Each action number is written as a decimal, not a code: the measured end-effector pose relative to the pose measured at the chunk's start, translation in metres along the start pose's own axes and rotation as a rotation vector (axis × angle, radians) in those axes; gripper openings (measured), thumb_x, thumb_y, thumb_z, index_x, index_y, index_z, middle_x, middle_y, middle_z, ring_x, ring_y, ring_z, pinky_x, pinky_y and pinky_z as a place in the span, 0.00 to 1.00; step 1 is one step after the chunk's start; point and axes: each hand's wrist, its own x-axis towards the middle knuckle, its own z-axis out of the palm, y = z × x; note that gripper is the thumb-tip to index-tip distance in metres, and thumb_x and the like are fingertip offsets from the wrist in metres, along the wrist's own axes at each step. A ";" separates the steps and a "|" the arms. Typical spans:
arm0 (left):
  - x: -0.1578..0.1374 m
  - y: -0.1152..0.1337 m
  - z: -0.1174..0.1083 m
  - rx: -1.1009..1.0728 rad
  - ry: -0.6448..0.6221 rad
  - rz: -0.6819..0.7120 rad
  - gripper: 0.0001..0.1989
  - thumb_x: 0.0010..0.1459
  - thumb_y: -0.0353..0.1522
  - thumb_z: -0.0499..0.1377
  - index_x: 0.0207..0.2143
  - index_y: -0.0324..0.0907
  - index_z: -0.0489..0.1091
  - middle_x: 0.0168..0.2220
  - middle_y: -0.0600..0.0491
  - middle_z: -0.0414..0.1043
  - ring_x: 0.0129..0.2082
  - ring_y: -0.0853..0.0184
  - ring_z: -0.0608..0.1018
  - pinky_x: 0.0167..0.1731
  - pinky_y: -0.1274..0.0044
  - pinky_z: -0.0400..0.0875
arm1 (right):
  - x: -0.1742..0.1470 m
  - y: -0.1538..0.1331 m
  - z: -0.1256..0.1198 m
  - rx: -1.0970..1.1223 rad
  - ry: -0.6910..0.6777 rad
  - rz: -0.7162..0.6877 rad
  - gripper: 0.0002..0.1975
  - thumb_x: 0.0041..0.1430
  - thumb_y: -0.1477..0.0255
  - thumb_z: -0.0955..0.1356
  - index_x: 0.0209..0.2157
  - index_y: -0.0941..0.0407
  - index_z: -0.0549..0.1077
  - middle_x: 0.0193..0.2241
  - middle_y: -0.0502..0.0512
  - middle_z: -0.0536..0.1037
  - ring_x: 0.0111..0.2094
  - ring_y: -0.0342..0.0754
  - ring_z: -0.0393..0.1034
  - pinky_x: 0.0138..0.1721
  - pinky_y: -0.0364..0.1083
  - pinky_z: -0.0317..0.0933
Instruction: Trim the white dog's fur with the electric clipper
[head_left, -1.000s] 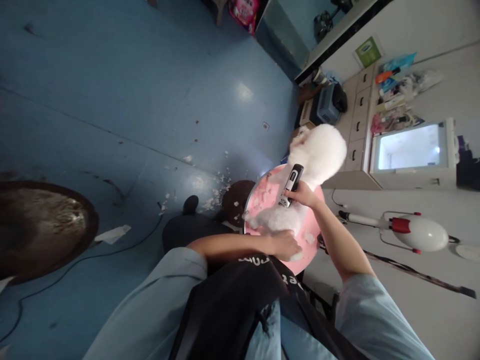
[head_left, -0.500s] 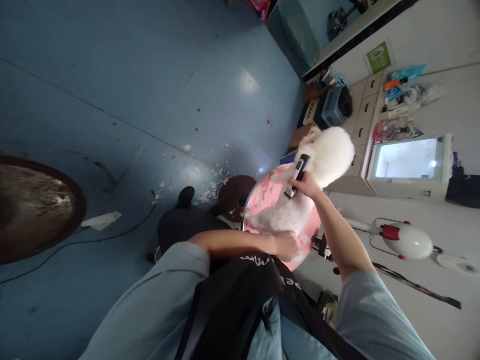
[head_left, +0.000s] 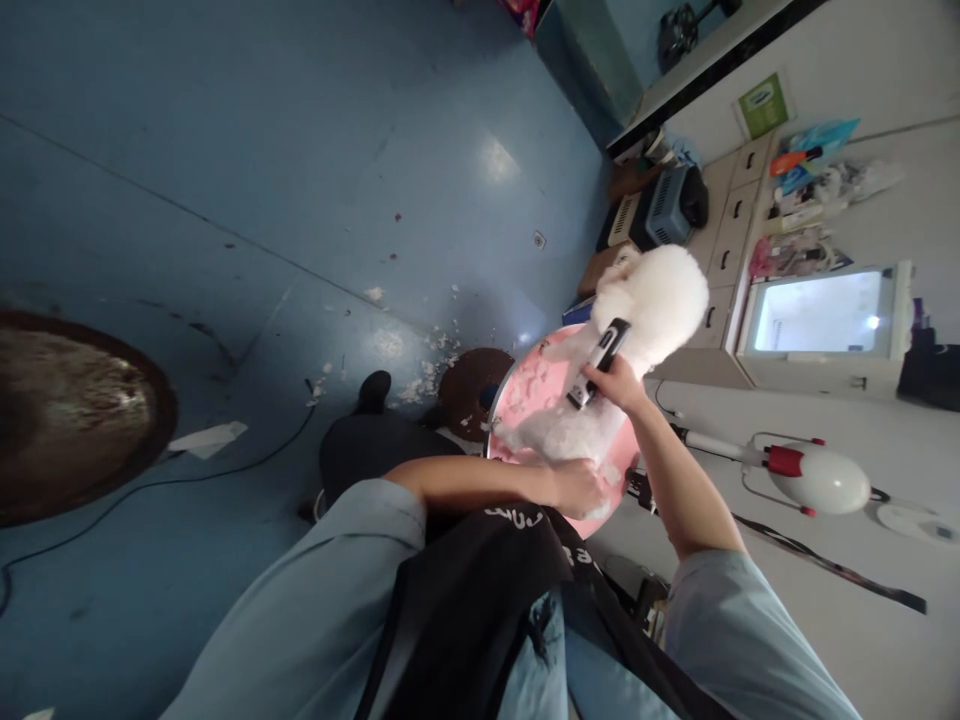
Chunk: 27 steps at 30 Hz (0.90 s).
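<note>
A white fluffy dog [head_left: 559,432] is on a round pink table [head_left: 525,392], its body clipped short and its head a large round puff of fur. My right hand [head_left: 616,384] is wrapped around a black-and-silver hair clipper [head_left: 606,345]. The clipper's blade end rests against the dog's back. Near the table's close edge, my left hand [head_left: 579,488] is closed at the dog's hind end, and a white tuft shows beside it. Which part of the dog it grips is hidden.
Clumps of white fur [head_left: 427,375] litter the blue floor around a round brown stool or base [head_left: 474,390]. A white dryer [head_left: 817,478] on an arm stands at the right. Pet carriers [head_left: 666,205] and drawers [head_left: 724,255] line the wall. A rusty round tabletop [head_left: 75,420] is at left.
The clipper in my right hand has shifted slightly along the dog's back, toward the hind end. My left hand stays at nearly the same place. The dog's head has turned slightly.
</note>
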 end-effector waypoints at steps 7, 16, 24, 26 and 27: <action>0.007 -0.005 -0.007 -0.003 -0.119 -0.037 0.09 0.58 0.22 0.61 0.37 0.36 0.80 0.29 0.45 0.80 0.27 0.60 0.78 0.33 0.66 0.68 | -0.024 -0.010 0.017 -0.123 -0.067 -0.065 0.20 0.49 0.54 0.73 0.33 0.54 0.68 0.26 0.51 0.76 0.28 0.50 0.71 0.31 0.48 0.68; 0.007 0.001 -0.015 -0.019 -0.092 -0.063 0.05 0.58 0.22 0.63 0.34 0.37 0.79 0.29 0.47 0.80 0.27 0.61 0.78 0.40 0.65 0.72 | -0.023 -0.015 0.002 -0.170 0.204 -0.008 0.16 0.52 0.58 0.70 0.36 0.53 0.67 0.31 0.55 0.79 0.34 0.53 0.75 0.35 0.49 0.67; 0.011 -0.002 -0.012 -0.139 -0.098 -0.105 0.04 0.55 0.23 0.64 0.32 0.39 0.77 0.30 0.47 0.80 0.29 0.61 0.77 0.33 0.69 0.68 | -0.061 -0.027 0.051 -0.366 -0.125 -0.099 0.19 0.55 0.58 0.73 0.42 0.54 0.68 0.29 0.55 0.79 0.30 0.52 0.74 0.32 0.47 0.64; 0.013 -0.003 -0.006 -0.156 -0.107 -0.100 0.05 0.55 0.22 0.64 0.30 0.39 0.77 0.32 0.46 0.81 0.30 0.59 0.78 0.32 0.69 0.68 | -0.068 -0.029 0.051 -0.407 -0.081 -0.097 0.20 0.59 0.58 0.71 0.45 0.55 0.68 0.31 0.58 0.80 0.31 0.55 0.76 0.33 0.48 0.64; 0.015 -0.004 -0.002 -0.168 -0.095 -0.096 0.05 0.55 0.22 0.64 0.30 0.39 0.77 0.32 0.46 0.81 0.32 0.59 0.78 0.34 0.69 0.68 | -0.070 -0.029 0.051 -0.424 -0.035 -0.082 0.21 0.61 0.57 0.70 0.47 0.56 0.67 0.33 0.60 0.81 0.33 0.56 0.77 0.33 0.48 0.64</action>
